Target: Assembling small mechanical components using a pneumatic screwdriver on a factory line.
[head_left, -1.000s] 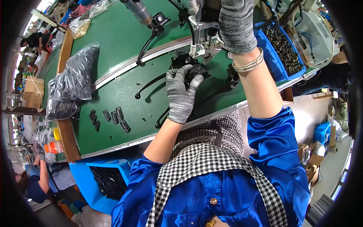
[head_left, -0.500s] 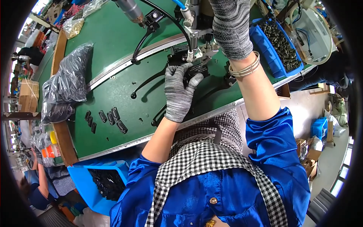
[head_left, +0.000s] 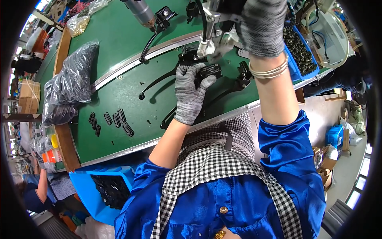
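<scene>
A black brake lever assembly (head_left: 158,84) lies on the green bench, its long ball-ended lever pointing left. My left hand (head_left: 189,89), in a grey knit glove, is closed on its boxy black body, with the thumb on the near side. Just beyond stands a metal tool head (head_left: 206,47) with a pale, motion-blurred part beside it. My right hand (head_left: 264,30), also gloved, is raised next to this tool head. It is smeared by motion and its fingers are hidden. A second black lever assembly (head_left: 241,79) rests on the bench below my right wrist.
Several black oval gaskets (head_left: 116,118) lie at left, near a bag of black parts (head_left: 73,75). A metal rail (head_left: 115,77) crosses the bench. A hanging driver (head_left: 140,15) is at upper left. Blue bins hold small cylinders (head_left: 297,51) and black parts (head_left: 111,191).
My right hand has moved right and slightly nearer, away from the top edge. The tool head has shifted a little farther from the lever assembly. My left hand keeps its hold.
</scene>
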The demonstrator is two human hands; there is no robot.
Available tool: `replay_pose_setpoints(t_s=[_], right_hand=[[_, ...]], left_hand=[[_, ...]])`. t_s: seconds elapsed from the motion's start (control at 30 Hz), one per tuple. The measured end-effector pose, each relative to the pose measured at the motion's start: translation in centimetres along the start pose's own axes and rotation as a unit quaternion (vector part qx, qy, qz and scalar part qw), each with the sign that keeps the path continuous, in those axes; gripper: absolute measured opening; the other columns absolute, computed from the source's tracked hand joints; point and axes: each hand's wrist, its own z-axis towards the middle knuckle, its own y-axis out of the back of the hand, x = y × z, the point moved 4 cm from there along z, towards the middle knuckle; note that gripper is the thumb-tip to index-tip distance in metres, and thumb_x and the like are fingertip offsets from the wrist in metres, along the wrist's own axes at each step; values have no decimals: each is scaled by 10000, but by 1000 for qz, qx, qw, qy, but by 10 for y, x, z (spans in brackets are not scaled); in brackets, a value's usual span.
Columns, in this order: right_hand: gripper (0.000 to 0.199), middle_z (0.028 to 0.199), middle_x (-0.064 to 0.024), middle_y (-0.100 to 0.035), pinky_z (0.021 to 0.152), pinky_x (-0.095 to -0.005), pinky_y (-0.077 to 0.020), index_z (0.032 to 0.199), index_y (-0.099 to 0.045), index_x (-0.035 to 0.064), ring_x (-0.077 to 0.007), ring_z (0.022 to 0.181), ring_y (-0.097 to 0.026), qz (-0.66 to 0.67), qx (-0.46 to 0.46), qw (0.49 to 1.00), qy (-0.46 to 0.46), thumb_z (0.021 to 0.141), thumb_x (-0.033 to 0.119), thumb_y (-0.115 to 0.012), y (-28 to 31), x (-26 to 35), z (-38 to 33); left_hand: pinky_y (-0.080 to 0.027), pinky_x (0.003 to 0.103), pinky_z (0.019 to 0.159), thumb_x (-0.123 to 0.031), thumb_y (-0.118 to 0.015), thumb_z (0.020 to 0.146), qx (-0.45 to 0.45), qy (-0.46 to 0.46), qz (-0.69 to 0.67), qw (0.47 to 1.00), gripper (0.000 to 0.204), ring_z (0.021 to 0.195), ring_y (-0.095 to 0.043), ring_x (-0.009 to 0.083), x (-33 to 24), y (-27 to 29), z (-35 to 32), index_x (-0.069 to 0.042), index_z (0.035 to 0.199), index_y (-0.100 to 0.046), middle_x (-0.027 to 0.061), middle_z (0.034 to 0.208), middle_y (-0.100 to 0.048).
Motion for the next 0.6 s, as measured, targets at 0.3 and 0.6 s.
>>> replay_pose_setpoints(t_s=[0.3, 0.6], right_hand=[[315, 823, 2, -631, 632, -217, -467, 1022, -641, 31, -54, 702, -567, -22, -8, 999, 36, 917, 327, -669, -11, -6, -5], [319, 828, -2, -633, 630, -219, -465, 1028, -639, 28, -55, 701, -564, -47, -25, 996, 68, 916, 325, -671, -19, -16, -12]], left_hand=[[-474, 366, 777, -310, -843, 697, 22, 16, -27, 999, 548, 870, -507, 268, 13, -13, 4, -6, 1098, -625, 135, 984, -499], [-464, 378, 808, -296, -837, 697, 36, 5, -45, 998, 535, 897, -500, 274, 18, -18, 5, -31, 1108, -621, 138, 977, -496]])
